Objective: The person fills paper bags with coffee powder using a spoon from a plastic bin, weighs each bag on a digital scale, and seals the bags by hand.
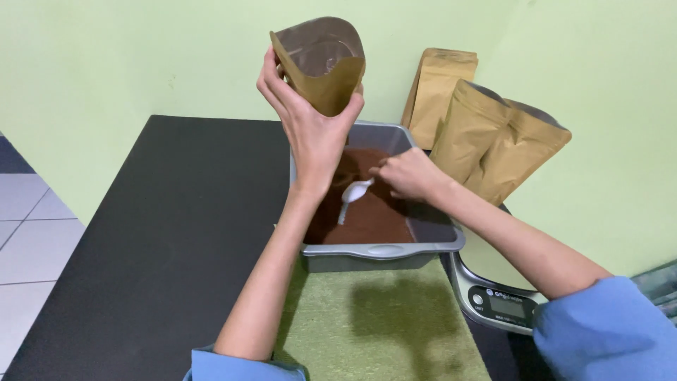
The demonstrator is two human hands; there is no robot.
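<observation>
Two hands: left hand [310, 120] raised, right hand [405, 173] lowered

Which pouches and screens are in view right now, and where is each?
Open brown pouch: raised in left hand, grey lining.
Flat brown pouch: leaning on green wall.
Two brown pouches: standing right of grey tray.
Scale screen: dark rectangle, lower right.

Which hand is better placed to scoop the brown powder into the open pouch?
Right. The right hand already holds the white spoon in the powder; the left hand is occupied holding the open pouch above the tub.
</observation>
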